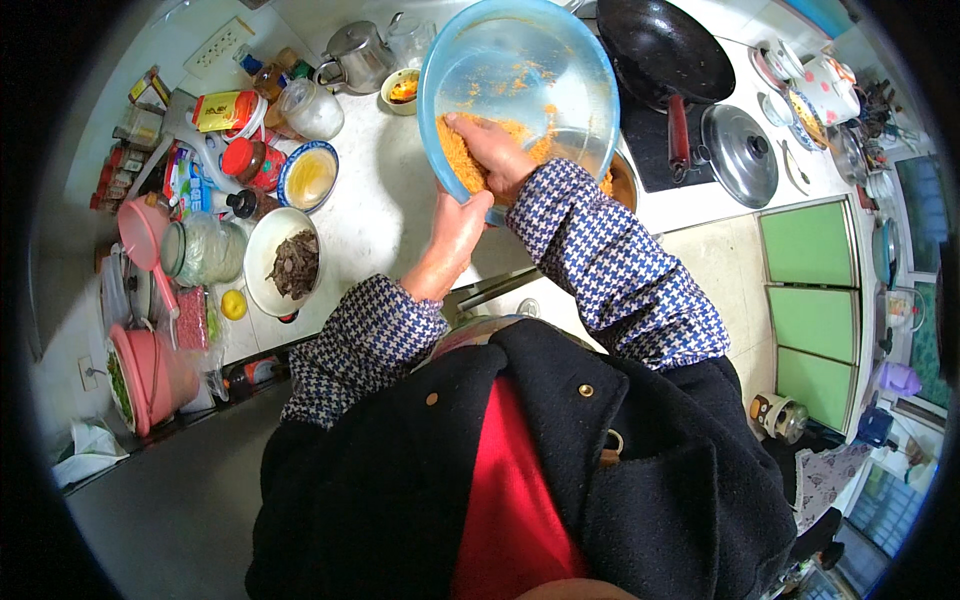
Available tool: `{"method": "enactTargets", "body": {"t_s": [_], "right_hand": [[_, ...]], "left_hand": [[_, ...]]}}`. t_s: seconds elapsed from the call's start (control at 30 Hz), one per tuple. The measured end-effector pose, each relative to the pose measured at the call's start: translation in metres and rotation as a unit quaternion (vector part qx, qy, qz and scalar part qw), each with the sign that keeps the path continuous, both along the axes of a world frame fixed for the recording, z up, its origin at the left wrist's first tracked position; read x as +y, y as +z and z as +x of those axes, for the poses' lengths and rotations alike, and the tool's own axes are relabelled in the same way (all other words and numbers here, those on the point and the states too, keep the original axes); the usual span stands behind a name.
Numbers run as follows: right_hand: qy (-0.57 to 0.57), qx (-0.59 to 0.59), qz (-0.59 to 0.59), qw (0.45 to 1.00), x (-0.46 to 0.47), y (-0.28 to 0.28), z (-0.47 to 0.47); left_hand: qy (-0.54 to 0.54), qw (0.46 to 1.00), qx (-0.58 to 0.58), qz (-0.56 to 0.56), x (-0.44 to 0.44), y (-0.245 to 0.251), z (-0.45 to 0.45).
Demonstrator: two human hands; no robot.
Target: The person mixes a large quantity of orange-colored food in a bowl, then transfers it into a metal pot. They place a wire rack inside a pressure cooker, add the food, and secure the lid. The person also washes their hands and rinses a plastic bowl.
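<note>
A large translucent blue plastic basin [525,45] is tipped up over the white counter. My left hand [454,236] grips its near left rim, thumb on the edge. Inside the basin, my right hand [491,150] presses into an orange, crumbly food mixture [459,154], with its fingers partly hidden by the food. Smears of the same mixture cling to the basin's wall. Behind and under the basin's right side shows part of a metal bowl [624,184] with some orange mixture in it.
A wok [664,52] and a steel pot lid [739,154] lie at the right, by a black cooktop [652,135]. Left stand a white bowl of dark food [259,240], a blue-rimmed bowl [330,154], jars, a steel kettle [360,52] and a pink bucket [169,375].
</note>
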State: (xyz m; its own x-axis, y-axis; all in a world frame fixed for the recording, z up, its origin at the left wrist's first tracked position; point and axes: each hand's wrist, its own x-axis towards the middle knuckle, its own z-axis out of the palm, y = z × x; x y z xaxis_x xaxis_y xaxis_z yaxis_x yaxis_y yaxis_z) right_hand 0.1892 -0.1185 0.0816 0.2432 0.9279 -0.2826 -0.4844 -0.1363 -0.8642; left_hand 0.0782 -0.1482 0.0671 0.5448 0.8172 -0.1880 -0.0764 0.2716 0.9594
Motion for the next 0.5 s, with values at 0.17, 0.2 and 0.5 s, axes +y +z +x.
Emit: {"method": "enactTargets", "body": {"t_s": [0.17,0.2,0.5], "right_hand": [[0.025,0.274,-0.002,0.962,-0.006,0.023,0.028],[0.024,0.281,0.006,0.959,-0.009,0.024,0.033],[0.028,0.291,-0.006,0.956,-0.026,0.02,0.055]], "left_hand": [[-0.016,0.997,-0.042,-0.063,-0.008,0.02,-0.002],[-0.013,0.996,-0.051,-0.066,-0.008,0.023,-0.003],[-0.018,0.992,-0.072,-0.098,-0.006,0.027,0.002]]}}
